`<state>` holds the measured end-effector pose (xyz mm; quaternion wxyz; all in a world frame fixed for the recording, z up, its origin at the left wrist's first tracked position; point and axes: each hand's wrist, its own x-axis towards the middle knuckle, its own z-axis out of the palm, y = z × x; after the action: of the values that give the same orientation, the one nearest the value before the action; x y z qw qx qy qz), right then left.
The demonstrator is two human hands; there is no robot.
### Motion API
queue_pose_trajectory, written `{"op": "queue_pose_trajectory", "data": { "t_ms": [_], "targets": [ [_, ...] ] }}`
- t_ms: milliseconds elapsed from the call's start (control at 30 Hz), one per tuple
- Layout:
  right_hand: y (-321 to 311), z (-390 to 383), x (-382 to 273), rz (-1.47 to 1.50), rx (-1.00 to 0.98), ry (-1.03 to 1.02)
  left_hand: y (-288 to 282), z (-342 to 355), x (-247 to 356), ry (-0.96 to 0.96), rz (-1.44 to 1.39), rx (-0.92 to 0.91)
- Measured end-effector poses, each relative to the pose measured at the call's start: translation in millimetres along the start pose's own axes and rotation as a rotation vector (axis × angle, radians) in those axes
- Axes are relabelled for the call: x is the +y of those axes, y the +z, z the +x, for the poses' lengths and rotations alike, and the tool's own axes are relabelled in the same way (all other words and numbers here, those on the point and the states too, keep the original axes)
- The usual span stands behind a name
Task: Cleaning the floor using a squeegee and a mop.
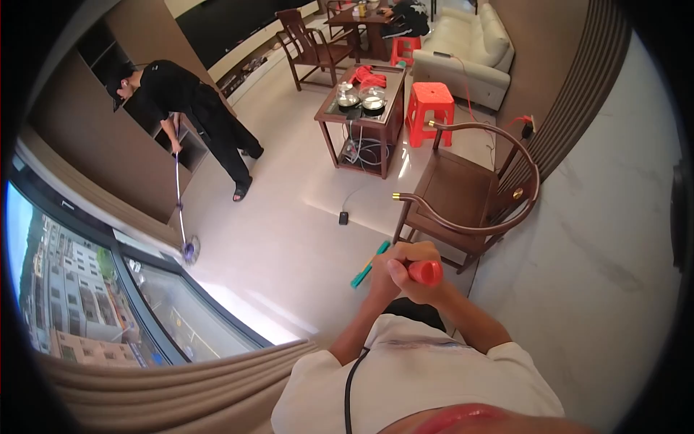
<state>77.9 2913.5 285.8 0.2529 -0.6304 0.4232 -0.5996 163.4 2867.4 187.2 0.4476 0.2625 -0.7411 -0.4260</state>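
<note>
Both of my hands are together in front of my chest, closed around a handle with a red end point(426, 273) that points up toward me. My left hand point(387, 267) grips it on the left. My right hand point(421, 254) wraps it just beside, fingers curled. Beyond my hands, on the floor, lies a narrow green bar with a yellow middle point(369, 265), which looks like the head of a floor-cleaning tool. My hands hide the shaft, so I cannot tell for sure that bar and handle are joined.
A wooden armchair point(463, 181) stands close on my right, by a marble wall. Ahead are a tea table point(361, 119), a red stool point(430, 108) and a small black box point(343, 218) with a cord. At left, a person in black point(195, 101) holds a mop point(190, 249) near the window.
</note>
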Motion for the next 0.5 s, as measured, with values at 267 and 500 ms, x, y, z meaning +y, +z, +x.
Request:
{"op": "queue_pose_trajectory", "data": {
  "t_ms": [267, 500],
  "targets": [
    [94, 1, 116, 0.196, 0.049, 0.116, -71, -20, -123, -0.066, 0.366, 0.011],
    [130, -69, 164, 0.160, -0.536, 0.096, -106, -111, -223, -0.128, 0.353, 0.209]
  ]
}}
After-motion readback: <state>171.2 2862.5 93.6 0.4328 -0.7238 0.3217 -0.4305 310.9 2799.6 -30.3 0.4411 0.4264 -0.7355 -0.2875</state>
